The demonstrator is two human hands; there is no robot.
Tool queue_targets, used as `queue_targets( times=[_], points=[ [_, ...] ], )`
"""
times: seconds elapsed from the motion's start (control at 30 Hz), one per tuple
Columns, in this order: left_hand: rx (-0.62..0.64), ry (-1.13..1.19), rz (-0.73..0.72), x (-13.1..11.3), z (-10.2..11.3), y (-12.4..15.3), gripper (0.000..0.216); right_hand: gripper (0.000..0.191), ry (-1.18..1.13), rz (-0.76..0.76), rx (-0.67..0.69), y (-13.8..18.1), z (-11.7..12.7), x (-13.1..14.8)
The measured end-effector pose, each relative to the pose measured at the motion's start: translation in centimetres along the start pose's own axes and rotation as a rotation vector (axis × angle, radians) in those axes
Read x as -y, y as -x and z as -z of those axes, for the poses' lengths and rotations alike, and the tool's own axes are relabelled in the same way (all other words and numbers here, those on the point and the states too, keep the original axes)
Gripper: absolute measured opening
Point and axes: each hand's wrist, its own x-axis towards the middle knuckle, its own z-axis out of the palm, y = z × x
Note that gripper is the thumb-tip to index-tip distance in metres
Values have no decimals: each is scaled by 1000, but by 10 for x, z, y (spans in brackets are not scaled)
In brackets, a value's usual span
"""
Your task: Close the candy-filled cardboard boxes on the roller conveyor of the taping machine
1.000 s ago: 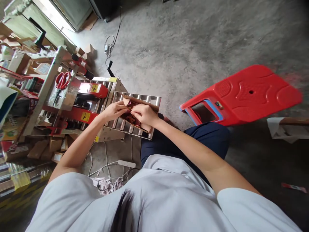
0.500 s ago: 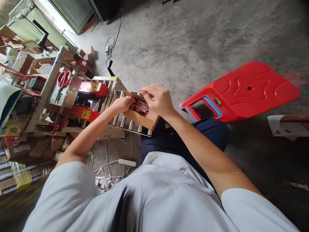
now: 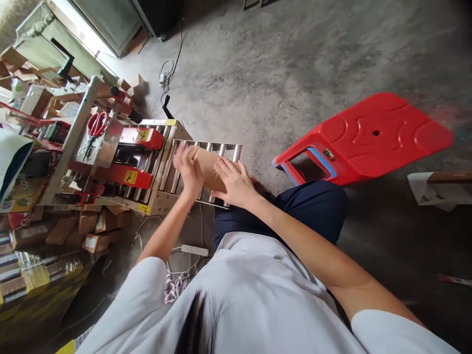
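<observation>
On the roller conveyor [image 3: 175,182], a cardboard box [image 3: 207,168] is partly covered by the right hand [image 3: 236,183], laid open and flat across its top. The box's left end is hidden by the left hand [image 3: 190,171], whose opened fingers are blurred. Farther left, red-handled scissors [image 3: 97,124] are seen, their blades hard to make out.

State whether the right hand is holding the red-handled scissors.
No, the right hand lies on the cardboard box, away from the red-handled scissors.
</observation>
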Motion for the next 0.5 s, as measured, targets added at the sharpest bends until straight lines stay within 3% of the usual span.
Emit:
queue_targets(
  times=[0.1,0.17,0.23,0.33,0.5],
  points=[
    [457,144,-103,-42,-6,31,67,47,-204,60,70,-1,17,-17],
    [588,163,-135,-54,-11,43,89,36,-471,23,31,3,33,-28],
    [572,112,-146,-49,-13,45,98,37,-732,-112,-126,11,47,-39],
    [511,-45,-164,-9,-2,27,82,42,-875,-312,-346,28,60,-56],
    [418,-231,-46,70,51,-25,70,40,-821,-451,-381,63,57,-88]
  ],
)
